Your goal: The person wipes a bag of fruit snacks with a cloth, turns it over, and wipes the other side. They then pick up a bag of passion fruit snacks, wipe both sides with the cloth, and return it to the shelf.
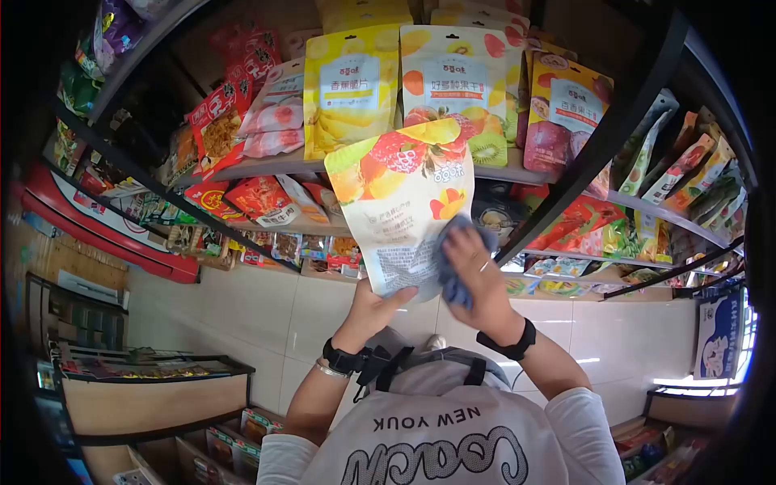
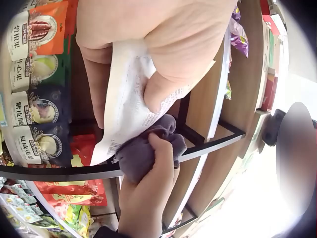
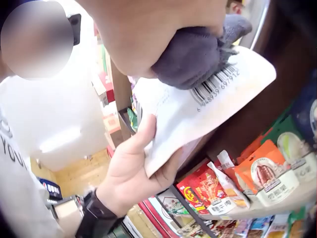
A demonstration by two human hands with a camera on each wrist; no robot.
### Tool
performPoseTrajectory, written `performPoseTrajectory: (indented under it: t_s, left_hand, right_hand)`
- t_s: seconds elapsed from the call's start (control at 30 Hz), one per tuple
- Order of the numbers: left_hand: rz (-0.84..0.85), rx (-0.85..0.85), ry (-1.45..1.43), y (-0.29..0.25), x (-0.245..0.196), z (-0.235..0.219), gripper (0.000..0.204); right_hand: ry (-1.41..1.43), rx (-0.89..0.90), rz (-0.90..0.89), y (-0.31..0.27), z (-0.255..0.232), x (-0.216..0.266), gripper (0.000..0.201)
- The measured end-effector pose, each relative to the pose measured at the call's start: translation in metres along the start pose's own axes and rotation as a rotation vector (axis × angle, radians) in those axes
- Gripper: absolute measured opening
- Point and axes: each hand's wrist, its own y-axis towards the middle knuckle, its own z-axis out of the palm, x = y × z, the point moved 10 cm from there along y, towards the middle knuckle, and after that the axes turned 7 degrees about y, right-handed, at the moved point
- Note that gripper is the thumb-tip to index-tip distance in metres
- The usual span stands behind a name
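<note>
A white pouch printed with fruit (image 1: 404, 218) is held up in front of the shelf, its printed text side facing the head camera. My left hand (image 1: 377, 311) grips its bottom corner, thumb on the near face. The right hand (image 1: 478, 275) presses a bunched grey-blue cloth (image 1: 457, 295) against the pouch's right edge. In the right wrist view the cloth (image 3: 188, 57) lies beside the barcode of the pouch (image 3: 198, 114), and the left hand (image 3: 131, 171) pinches the opposite end. The left wrist view shows the right thumb over the cloth (image 2: 138, 156).
Upright pouches, among them a yellow banana one (image 1: 352, 97) and a purple-fruit one (image 1: 566, 113), stand on the shelf behind. Black metal posts (image 1: 598, 129) slant at both sides. Lower shelves hold more packets. A wooden-sided rack (image 1: 153, 404) stands at the lower left.
</note>
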Motion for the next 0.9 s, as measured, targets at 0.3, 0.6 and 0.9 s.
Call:
performPoseTrajectory:
  t_s: [0.3, 0.6, 0.9]
  left_hand:
    - [0.034, 0.039, -0.007, 0.006, -0.006, 0.010, 0.032]
    - [0.059, 0.057, 0.065, 0.005, -0.006, 0.012, 0.032]
    - [0.051, 0.091, 0.084, 0.006, -0.005, 0.024, 0.030]
  right_hand:
    - [-0.028, -0.094, 0.057, 0.002, -0.021, -0.011, 0.078]
    - [-0.014, 0.020, -0.051, -0.001, -0.003, 0.009, 0.085]
    - [0.038, 0.109, -0.043, -0.011, -0.005, 0.011, 0.082]
